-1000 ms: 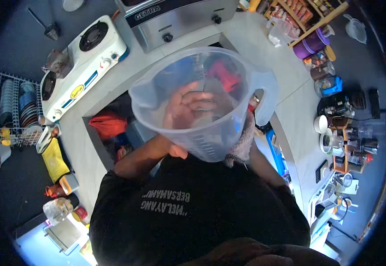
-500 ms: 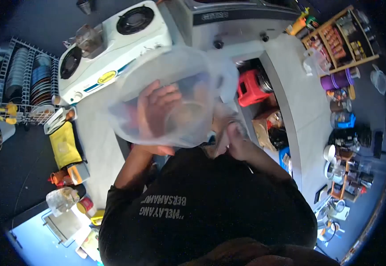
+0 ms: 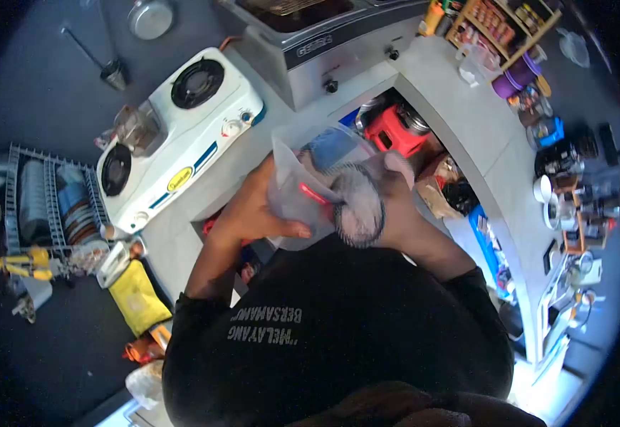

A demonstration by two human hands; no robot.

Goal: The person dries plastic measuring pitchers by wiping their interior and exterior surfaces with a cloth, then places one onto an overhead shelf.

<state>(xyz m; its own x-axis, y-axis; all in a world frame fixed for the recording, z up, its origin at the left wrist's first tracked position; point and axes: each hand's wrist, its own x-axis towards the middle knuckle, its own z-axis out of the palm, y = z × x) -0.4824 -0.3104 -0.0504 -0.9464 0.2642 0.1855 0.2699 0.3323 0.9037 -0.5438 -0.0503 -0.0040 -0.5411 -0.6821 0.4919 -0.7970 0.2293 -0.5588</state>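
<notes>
A clear plastic measuring jug (image 3: pixel 292 188) is held tilted in front of the black shirt. My left hand (image 3: pixel 253 210) grips its left side, with the thumb pointing right across the wall. My right hand (image 3: pixel 399 213), partly blurred, is closed on a light cloth with a dark checked edge (image 3: pixel 360 210). That cloth lies against the right part of the jug, near its rim. Some of my right fingers are hidden behind the cloth and the jug.
Beyond my hands is a white two-burner stove (image 3: pixel 181 135), beside a steel appliance (image 3: pixel 338 67). A red device (image 3: pixel 397 130) sits in the counter opening. Left are a dish rack (image 3: pixel 52 203) and a yellow pouch (image 3: pixel 139 297); jars and cups line the right counter.
The jug has come down and right and is turned, its opening no longer facing the camera. My right hand has brought the cloth up against it. The view has shifted.
</notes>
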